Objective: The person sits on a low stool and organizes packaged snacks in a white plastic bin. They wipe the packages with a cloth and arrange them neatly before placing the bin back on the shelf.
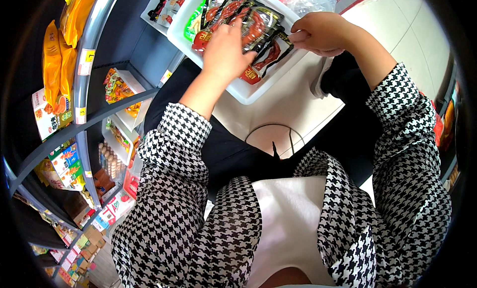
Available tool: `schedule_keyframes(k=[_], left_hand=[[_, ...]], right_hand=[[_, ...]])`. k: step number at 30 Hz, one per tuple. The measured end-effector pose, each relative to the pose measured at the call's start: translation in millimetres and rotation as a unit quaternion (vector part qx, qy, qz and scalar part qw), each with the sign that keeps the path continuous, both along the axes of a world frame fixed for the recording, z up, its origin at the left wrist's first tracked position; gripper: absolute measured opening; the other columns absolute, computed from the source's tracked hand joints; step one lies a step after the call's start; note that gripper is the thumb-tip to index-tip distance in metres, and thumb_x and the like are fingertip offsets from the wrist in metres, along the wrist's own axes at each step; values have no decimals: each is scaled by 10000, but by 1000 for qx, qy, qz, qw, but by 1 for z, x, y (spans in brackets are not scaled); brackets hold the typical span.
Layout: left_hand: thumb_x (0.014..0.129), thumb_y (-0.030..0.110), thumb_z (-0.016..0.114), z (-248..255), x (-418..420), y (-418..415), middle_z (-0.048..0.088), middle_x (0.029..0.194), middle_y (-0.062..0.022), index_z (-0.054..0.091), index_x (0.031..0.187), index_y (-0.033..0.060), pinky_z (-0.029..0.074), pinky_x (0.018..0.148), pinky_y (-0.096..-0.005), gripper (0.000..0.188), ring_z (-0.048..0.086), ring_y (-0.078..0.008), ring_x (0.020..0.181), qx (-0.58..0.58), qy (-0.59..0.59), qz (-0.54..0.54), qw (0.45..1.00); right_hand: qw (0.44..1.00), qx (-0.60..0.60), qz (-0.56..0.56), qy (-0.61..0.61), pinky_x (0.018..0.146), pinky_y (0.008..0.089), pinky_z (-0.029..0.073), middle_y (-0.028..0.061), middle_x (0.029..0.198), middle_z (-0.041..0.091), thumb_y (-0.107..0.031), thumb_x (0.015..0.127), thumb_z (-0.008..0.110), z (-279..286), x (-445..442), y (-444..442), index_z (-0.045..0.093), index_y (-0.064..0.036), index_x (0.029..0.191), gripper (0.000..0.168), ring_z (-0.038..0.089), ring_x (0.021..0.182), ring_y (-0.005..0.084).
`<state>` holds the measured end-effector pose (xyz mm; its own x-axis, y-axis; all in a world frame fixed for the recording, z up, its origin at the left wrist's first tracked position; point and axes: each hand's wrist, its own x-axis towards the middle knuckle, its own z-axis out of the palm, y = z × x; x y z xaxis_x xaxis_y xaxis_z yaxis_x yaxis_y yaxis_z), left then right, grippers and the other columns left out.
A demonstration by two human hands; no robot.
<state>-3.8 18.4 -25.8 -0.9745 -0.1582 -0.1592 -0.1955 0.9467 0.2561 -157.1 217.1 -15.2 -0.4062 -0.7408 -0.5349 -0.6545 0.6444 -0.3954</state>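
Observation:
A white plastic bin (pixel 249 98) stands in front of me, holding several black-and-red vacuum-packed snack packets (pixel 257 27). My left hand (pixel 228 51) lies over these packets with its fingers spread; whether it grips one is not plain. At the bin's right side, my right hand (pixel 320 33) has its fingers curled around the corner of a packet (pixel 274 53) that lies inside the bin, or around the rim beside it; I cannot tell which. A green packet (pixel 194 23) shows at the bin's left end.
Store shelves with a metal price rail (pixel 84 64) rise on the left, bearing orange bags (pixel 52 61) and small white bins (pixel 139 88) of snacks. A clear plastic bag (pixel 309 3) lies beyond the bin. Pale floor tiles (pixel 395 23) extend at the upper right, with another shelf at the far right.

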Motion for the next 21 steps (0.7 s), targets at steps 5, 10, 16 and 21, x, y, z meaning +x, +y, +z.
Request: schedule_keyframes(k=[5,10,16,21], left_hand=[[781,307,774,-45,18,20,515,1212,-221,360,1423,-36,470,964,-400,838,529,-363,1152,59,-122,-52,989],[812,180,699,-66,32,21,506,1299,-217,419,1382,-58,445,1007,-404,678,517,-371,1185,-6,-130,-134,982],[829,199,670,-23,9,24,611,1175,-179,603,1224,30,472,944,-414,435,588,-346,1082,63,-168,-96,979],[825,254,673,-12,-15,-28,660,1053,-140,679,1063,67,500,883,-420,303,608,-322,1025,-79,103,-13,991]], right_hand=[[999,16,43,13,744,363,512,108,979,686,-226,875,595,6,-1,-5,691,-83,1073,263,667,854,276],[999,25,30,-6,626,346,504,95,782,670,-196,878,584,19,1,-7,686,-78,1034,220,654,680,246],[999,33,30,-18,563,336,492,81,685,650,-190,886,575,31,5,-10,688,-86,1017,202,636,581,212],[999,-8,34,21,612,344,511,91,731,672,-196,883,578,4,0,-3,696,-100,1057,232,661,646,225]])
